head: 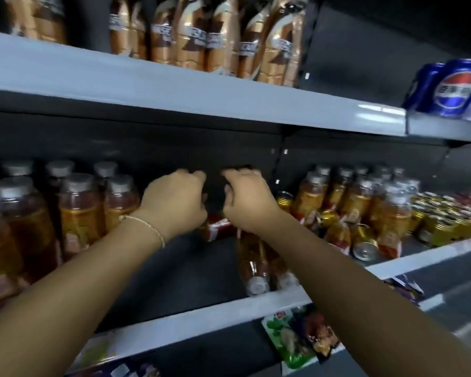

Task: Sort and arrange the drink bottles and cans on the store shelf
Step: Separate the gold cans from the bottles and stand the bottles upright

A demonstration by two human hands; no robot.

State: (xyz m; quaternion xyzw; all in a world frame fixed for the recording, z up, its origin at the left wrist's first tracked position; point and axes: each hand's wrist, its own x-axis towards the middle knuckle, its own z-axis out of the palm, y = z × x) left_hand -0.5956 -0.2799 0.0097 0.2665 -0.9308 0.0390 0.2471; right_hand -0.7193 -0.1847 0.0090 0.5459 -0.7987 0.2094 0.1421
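On the middle shelf (pixel 229 308), toward its back wall, the left hand (pixel 174 202) and the right hand (pixel 245 202) reach in side by side, both curled with fingers bent. Between and below them shows a red-labelled bottle (pixel 218 227); the hands hide most of it, and whether either has actually closed on it cannot be told. A thin bracelet (pixel 147 225) circles the left wrist.

At the shelf's left end stand upright amber drink bottles (pixel 76 210) with grey caps, in rows from front edge to back. Just under the right forearm, two fallen bottles (pixel 256 268) of the same amber drink lie on their sides, caps pointing at the front edge. Farther right stands another group of upright amber bottles (pixel 365 197), with a few gold cans (pixel 365 246) tipped over near the front edge among them. At the shelf's right end, packed rows of gold cans (pixel 443 216) stand upright.

On the upper shelf (pixel 174 85), brown-wrapped bottles (pixel 215 36) stand in a row, and at its right end blue cola cans (pixel 454 88) sit upright. Below the middle shelf's front edge, colourful snack packets (pixel 297 336) lie on a lower level.
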